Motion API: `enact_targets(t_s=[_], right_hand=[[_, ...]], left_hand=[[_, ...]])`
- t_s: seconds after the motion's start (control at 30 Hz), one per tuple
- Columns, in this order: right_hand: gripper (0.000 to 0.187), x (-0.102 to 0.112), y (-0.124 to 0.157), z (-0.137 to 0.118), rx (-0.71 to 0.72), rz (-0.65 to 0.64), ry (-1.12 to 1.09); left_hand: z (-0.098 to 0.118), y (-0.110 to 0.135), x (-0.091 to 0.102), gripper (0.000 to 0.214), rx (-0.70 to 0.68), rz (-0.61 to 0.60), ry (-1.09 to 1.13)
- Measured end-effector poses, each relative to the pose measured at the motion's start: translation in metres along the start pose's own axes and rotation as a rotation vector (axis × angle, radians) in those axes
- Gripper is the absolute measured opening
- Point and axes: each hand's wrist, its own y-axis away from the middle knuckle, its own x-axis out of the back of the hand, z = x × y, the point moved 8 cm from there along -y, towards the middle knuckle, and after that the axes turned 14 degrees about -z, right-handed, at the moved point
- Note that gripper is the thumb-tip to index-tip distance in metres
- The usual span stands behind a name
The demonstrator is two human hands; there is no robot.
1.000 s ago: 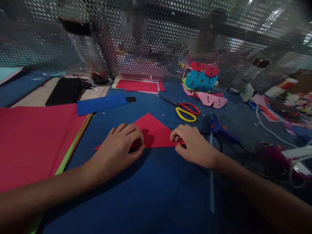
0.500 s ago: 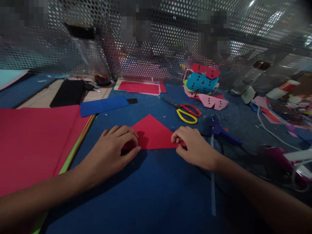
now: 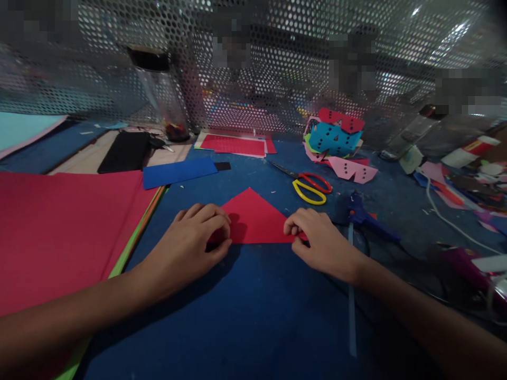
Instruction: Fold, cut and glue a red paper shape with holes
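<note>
Left fingers [image 3: 216, 215] and right fingers [image 3: 296, 220] curl over flat red paper triangle [image 3: 257, 221], grip unclear

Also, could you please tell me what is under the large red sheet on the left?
Green paper and a thin orange edge peek out along the right side of the large red sheet. Anything else beneath is covered, so I cannot tell what lies there.

No text, label, brand or number can be read. Small black marks stand on the bright blue folded-paper piece [image 3: 327, 142] and the pale pink folded-paper piece [image 3: 338, 168] near the blue table's [image 3: 222, 316] far edge, forming no legible letters.
</note>
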Motion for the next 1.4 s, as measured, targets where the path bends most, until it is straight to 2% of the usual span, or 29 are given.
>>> enact_targets(t_s=[0.7, 1.1, 1.4], right_hand=[[0.025, -0.001, 0.000, 0.001, 0.004, 0.000, -0.004], [0.024, -0.002, -0.001, 0.002, 0.015, 0.004, 0.006], [0.026, -0.002, -0.001, 0.003, 0.007, -0.003, 0.005]], left_hand=[[-0.024, 0.016, 0.003, 0.011, 0.050, -0.014, 0.007], [-0.022, 0.020, 0.012, 0.012, 0.058, -0.029, 0.058], [-0.034, 0.027, 0.014, 0.013, 0.086, -0.012, 0.076]])
